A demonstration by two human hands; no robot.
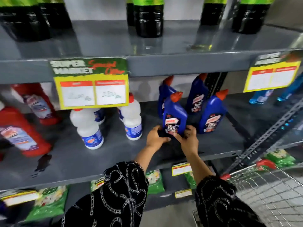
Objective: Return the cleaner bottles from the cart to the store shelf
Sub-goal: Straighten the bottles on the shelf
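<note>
Both my hands, left [156,136] and right [188,139], grasp a blue bottle [174,116] upright on the shelf [114,154]; next, release it.

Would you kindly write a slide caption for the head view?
Both hands, left hand and right hand, set a blue cleaner bottle on the grey store shelf.

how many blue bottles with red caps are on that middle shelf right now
4: one held at its base by both hands, one right of it, two behind at the back. More may be hidden behind them.
</note>
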